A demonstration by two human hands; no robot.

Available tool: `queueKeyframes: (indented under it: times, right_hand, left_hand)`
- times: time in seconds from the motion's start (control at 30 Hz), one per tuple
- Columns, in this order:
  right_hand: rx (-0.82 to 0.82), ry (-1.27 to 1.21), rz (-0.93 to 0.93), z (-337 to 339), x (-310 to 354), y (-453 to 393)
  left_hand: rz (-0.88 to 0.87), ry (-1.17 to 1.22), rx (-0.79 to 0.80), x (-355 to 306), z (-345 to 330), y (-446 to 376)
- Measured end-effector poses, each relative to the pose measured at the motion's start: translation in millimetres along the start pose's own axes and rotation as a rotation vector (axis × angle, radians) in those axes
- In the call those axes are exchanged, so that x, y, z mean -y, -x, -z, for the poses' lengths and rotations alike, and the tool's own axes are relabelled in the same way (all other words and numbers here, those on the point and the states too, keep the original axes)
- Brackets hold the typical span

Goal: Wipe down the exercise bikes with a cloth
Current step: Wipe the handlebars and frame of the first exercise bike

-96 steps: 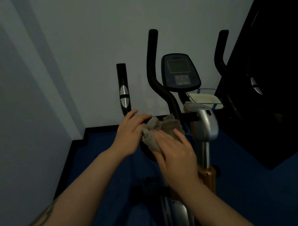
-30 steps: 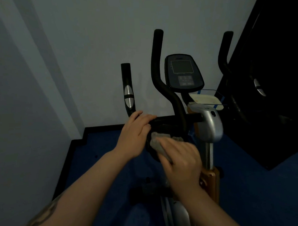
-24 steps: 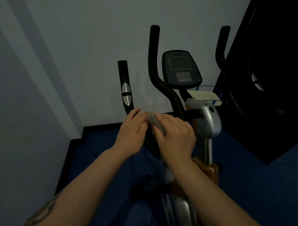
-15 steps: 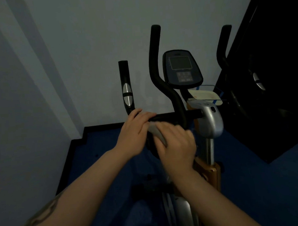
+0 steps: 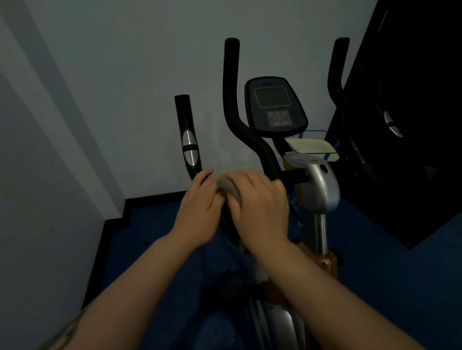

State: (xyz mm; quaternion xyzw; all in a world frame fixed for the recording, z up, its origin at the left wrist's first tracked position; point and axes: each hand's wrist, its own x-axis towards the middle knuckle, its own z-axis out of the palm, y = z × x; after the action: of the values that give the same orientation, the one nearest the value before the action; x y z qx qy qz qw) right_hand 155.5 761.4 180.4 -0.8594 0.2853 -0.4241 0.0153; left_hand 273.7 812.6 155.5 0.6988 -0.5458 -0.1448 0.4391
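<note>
A pale wall (image 5: 114,74) and blue floor (image 5: 387,273) frame the exercise bike (image 5: 319,189), which stands in the corner with its console (image 5: 274,106) upright between two tall black handles. A short black handlebar (image 5: 188,134) with a silver sensor rises at the bike's left. The left hand (image 5: 199,205) curls round the crossbar at that handlebar's base. Just beside it, the right hand (image 5: 257,205) has its grip clenched on a grey cloth (image 5: 229,188), pressing it onto the crossbar.

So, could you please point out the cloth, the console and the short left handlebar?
cloth (image 5: 228,187), head view, grey fold between the hands
console (image 5: 274,106), head view, its screen
short left handlebar (image 5: 189,147), head view, silver sensor pad
</note>
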Motion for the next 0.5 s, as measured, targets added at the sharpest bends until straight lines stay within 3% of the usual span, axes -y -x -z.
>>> queueKeyframes:
  times: [0.27,0.5]
  right_hand:
    - [-0.009,0.041,0.062,9.1,-7.9,53.4]
    - [0.048,0.164,-0.042,-3.8,1.1,2.8]
  left_hand:
    - [-0.037,-0.078,0.001,5.5,0.3,0.2]
    - [0.01,-0.049,0.012,1.8,0.5,0.0]
